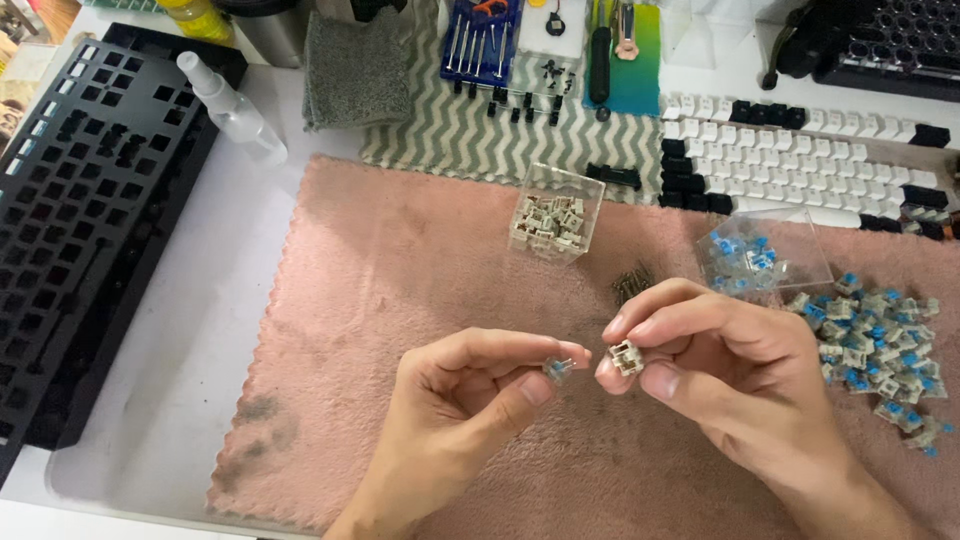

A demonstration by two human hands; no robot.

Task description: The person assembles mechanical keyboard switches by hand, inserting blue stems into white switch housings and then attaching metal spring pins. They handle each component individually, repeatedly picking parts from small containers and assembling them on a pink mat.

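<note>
our left hand [470,385] pinches a small blue switch part [558,368]; right hand [715,355] pinches a beige switch housing [627,357], over the pink cloth [400,300].

Bright, even light, mostly from above; colours washed at top, white table [200,330] near blown out. Soft short shadows under left hand [455,415] and right hand [725,375] on pink cloth [400,260]. Small glare on clear plastic box [557,212] and spray bottle [232,108]. Focus fair at centre; small parts between fingers slightly soft. Mild wide-angle stretch at edges, black keyboard frame [85,220] slanted
</note>
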